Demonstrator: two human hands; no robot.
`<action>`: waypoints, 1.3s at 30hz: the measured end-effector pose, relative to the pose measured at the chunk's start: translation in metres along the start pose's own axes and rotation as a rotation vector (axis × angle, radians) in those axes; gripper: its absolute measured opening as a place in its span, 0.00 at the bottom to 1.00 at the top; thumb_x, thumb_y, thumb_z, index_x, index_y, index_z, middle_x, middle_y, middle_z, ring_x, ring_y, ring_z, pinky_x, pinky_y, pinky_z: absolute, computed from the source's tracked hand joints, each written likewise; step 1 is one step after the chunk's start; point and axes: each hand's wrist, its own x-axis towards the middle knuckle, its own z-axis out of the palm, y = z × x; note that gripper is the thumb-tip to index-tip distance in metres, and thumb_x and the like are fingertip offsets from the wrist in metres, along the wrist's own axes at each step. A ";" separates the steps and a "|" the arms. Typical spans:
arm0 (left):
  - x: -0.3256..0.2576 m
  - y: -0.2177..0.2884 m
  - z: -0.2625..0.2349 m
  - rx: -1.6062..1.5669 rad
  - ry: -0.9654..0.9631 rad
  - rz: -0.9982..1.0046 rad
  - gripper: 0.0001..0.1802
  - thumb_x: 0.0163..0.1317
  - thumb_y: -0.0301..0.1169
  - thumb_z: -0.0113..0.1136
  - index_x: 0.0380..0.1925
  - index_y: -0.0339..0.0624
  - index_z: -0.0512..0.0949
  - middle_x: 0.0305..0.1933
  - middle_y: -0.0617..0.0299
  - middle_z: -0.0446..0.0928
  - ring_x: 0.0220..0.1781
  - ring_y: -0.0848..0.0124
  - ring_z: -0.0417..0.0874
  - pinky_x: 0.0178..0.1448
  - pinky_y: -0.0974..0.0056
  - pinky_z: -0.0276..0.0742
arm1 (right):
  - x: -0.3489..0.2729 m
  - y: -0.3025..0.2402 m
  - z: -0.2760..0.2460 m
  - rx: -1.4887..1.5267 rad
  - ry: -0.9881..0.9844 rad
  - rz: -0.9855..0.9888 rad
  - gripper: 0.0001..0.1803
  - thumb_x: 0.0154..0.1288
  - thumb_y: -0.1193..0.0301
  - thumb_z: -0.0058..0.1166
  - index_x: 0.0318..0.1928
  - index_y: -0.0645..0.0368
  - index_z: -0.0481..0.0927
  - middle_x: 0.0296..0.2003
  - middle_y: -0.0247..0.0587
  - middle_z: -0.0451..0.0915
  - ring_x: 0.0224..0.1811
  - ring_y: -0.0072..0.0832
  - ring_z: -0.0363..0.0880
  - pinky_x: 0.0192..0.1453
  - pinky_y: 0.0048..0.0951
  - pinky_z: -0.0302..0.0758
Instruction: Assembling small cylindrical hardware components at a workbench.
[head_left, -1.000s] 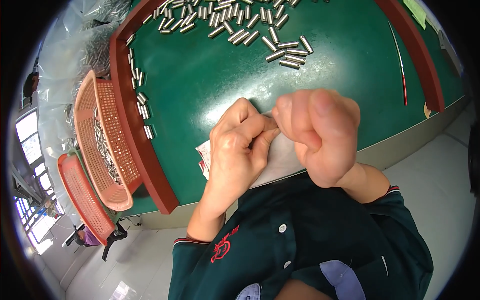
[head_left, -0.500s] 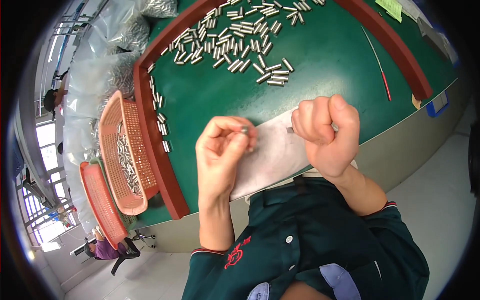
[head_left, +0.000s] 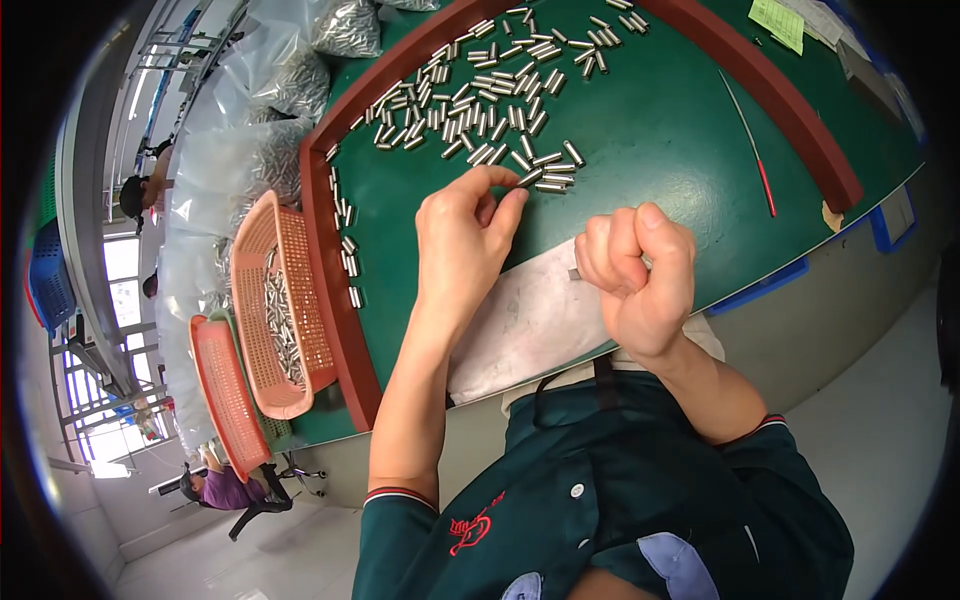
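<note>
My left hand (head_left: 465, 235) reaches over the green tabletop, its thumb and index fingertip closed at the near end of a short shiny metal cylinder (head_left: 531, 177). That cylinder lies at the near edge of a loose group of similar ones. My right hand (head_left: 640, 265) is closed in a fist, thumb on top, above a stained whitish cloth (head_left: 530, 320). From its left side pokes the end of a small grey metal piece (head_left: 574, 274); the rest is hidden by the fingers. Many more metal cylinders (head_left: 485, 120) lie scattered farther back.
A dark red raised border (head_left: 335, 290) frames the table. Left of it stand an orange-pink basket (head_left: 310, 300) holding metal cylinders, a redder basket (head_left: 228, 400) and clear bags (head_left: 275, 160) of metal parts. A red-handled thin tool (head_left: 765, 185) lies at right. A person in purple (head_left: 228, 490) sits beyond.
My left hand has moved from above the cloth, where it pinched a small metal cylinder, forward to the group of cylinders. My right fist stays closed near the cloth. The view has shifted slightly.
</note>
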 end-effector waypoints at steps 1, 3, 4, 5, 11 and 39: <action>0.004 -0.001 0.004 0.031 -0.004 0.025 0.05 0.46 0.24 0.59 0.25 0.36 0.77 0.10 0.60 0.62 0.12 0.71 0.63 0.21 0.66 0.61 | 0.000 0.000 0.000 0.004 -0.005 -0.004 0.23 0.65 0.66 0.27 0.11 0.53 0.52 0.08 0.28 0.51 0.11 0.16 0.43 0.16 0.22 0.44; 0.009 -0.004 0.009 0.083 -0.006 0.050 0.05 0.46 0.25 0.59 0.25 0.36 0.76 0.10 0.59 0.64 0.12 0.69 0.65 0.21 0.64 0.62 | 0.000 0.000 -0.001 0.009 -0.008 -0.007 0.23 0.65 0.67 0.28 0.11 0.53 0.52 0.08 0.27 0.51 0.11 0.16 0.43 0.16 0.22 0.44; 0.010 -0.005 0.009 0.133 -0.006 0.072 0.04 0.46 0.25 0.59 0.24 0.36 0.76 0.10 0.58 0.66 0.13 0.66 0.67 0.21 0.63 0.63 | 0.000 0.000 0.000 0.016 -0.009 -0.010 0.23 0.65 0.67 0.28 0.11 0.53 0.52 0.08 0.27 0.51 0.11 0.16 0.43 0.16 0.22 0.44; 0.009 -0.005 0.008 0.135 -0.007 0.069 0.04 0.46 0.25 0.59 0.24 0.36 0.76 0.10 0.58 0.66 0.13 0.66 0.67 0.21 0.63 0.63 | 0.000 0.001 0.001 0.024 -0.012 -0.011 0.23 0.65 0.67 0.28 0.10 0.53 0.52 0.08 0.27 0.51 0.11 0.16 0.43 0.16 0.22 0.44; -0.022 0.014 -0.017 0.136 -0.129 -0.055 0.03 0.45 0.24 0.58 0.22 0.35 0.75 0.11 0.57 0.65 0.12 0.67 0.65 0.20 0.64 0.61 | 0.002 0.001 -0.002 -0.015 0.006 0.005 0.23 0.64 0.66 0.27 0.10 0.53 0.52 0.08 0.27 0.50 0.11 0.16 0.42 0.16 0.22 0.44; -0.071 -0.004 0.006 -0.107 -0.049 0.060 0.04 0.45 0.21 0.61 0.22 0.35 0.75 0.16 0.58 0.69 0.15 0.67 0.68 0.21 0.66 0.62 | 0.009 -0.003 0.011 0.039 -0.009 0.206 0.23 0.63 0.62 0.27 0.09 0.50 0.51 0.07 0.26 0.50 0.11 0.17 0.40 0.17 0.22 0.43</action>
